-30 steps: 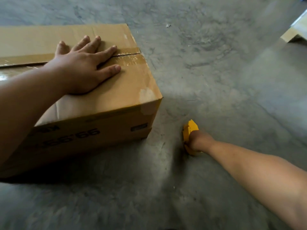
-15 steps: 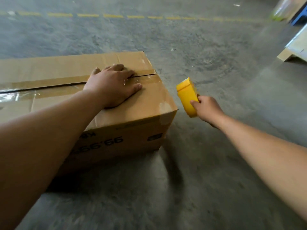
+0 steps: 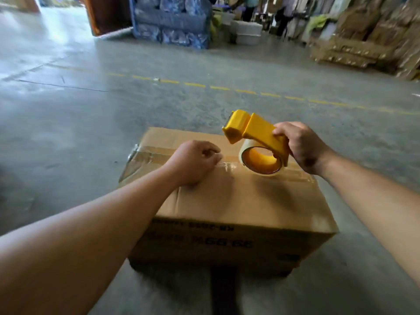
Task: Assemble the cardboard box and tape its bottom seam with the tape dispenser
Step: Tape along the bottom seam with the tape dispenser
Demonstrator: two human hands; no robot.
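A brown cardboard box stands on the concrete floor with its flaps folded shut and old clear tape along the middle seam. My left hand rests on the seam near the box's middle, fingers curled as if pinching the end of the tape. My right hand grips the handle of a yellow tape dispenser, held just above the box's right half. Its tape roll hangs close to the seam.
Grey concrete floor lies all around, with a dashed yellow line beyond the box. Far back stand blue wrapped bales, white tubs and stacks of flat cardboard at the right.
My right hand lifted the dispenser from the floor and brought it over the box. My left hand went from flat on the top to curled at the seam. The view tilted up.
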